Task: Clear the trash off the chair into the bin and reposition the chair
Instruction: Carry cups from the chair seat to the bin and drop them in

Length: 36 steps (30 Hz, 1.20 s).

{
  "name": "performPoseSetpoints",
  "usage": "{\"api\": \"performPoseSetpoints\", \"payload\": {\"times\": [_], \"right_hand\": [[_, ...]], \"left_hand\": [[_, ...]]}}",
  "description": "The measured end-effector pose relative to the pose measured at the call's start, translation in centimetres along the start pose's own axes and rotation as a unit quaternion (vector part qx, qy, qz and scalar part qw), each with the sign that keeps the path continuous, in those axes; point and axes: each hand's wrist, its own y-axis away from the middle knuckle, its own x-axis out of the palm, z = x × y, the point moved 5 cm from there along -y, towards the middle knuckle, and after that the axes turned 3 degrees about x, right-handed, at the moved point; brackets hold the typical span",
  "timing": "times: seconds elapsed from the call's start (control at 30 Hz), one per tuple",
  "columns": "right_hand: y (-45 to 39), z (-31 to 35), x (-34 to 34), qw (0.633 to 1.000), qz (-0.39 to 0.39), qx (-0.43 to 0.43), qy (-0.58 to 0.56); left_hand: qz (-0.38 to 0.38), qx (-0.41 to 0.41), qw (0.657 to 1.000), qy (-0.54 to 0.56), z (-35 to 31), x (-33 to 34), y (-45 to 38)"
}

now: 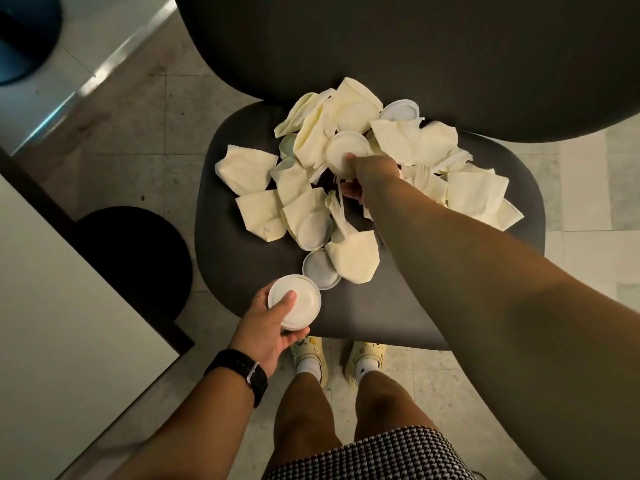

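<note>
A dark chair seat [398, 306] in front of me carries a heap of cream paper napkins [474, 192], small white round lids [315, 228] and plastic forks [420, 171]. My left hand [273, 327] holds a short stack of white lids [294, 301] over the seat's near left corner, thumb on top. My right hand [367, 174] reaches into the middle of the heap and pinches another white lid [343, 150] at its edge. Another lid [320, 270] lies flat near the stack.
A large dark round tabletop [415, 46] overhangs the chair's far side. A pale table [52, 323] with a dark edge stands at the left, a black round stool [138, 258] beside it. A dark blue bin [24, 39] shows at the top left corner. My feet stand at the seat's near edge.
</note>
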Motion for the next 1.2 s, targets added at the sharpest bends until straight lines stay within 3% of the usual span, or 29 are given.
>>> {"api": "performPoseSetpoints", "payload": {"times": [0.27,0.57,0.77,1.0,1.2], "right_hand": [[-0.2,1.4,0.0,0.997,-0.039,-0.030,0.054],[3.9,-1.0,-2.8,0.985,-0.064,-0.150,-0.056],[10.0,-4.2,-4.5,0.981,0.021,-0.192,0.030],[18.1,-6.9,-5.7,0.940,0.120,-0.266,0.175],[25.7,-11.1,-3.3,0.911,0.235,-0.246,0.232]], "left_hand": [[-0.006,0.008,1.000,0.012,0.3,-0.8,0.2],[-0.038,0.030,0.998,0.030,-0.2,-0.7,3.4],[-0.043,0.061,0.993,0.092,-1.2,0.7,8.6],[-0.068,0.110,0.973,0.193,1.2,1.3,17.2],[-0.096,0.134,0.947,0.274,4.6,-2.0,25.0]]}}
